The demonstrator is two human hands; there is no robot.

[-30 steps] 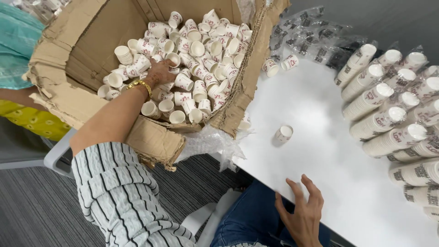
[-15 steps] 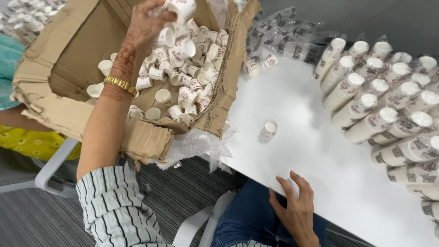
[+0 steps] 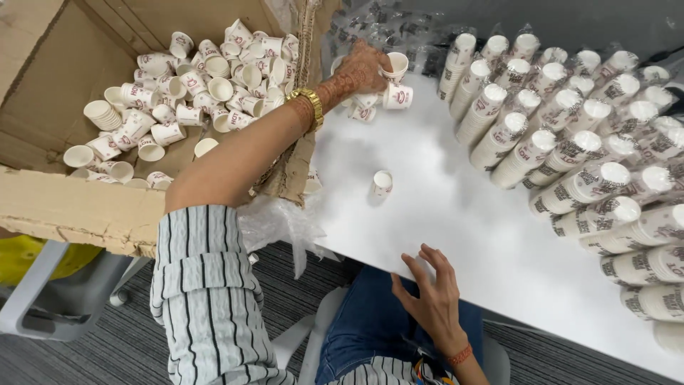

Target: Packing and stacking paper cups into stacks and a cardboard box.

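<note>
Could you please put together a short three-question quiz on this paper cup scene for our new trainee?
1. True or false: the left hand is holding small paper cups above the white table.
2. Where does the right hand rest?
A. inside the cardboard box
B. at the near table edge, holding nothing
C. on the wrapped cup stacks
3. Fill in: one lone cup stands ____ on the table, apart from the stacks.

Key: 1 true; 2 B; 3 upright.
</note>
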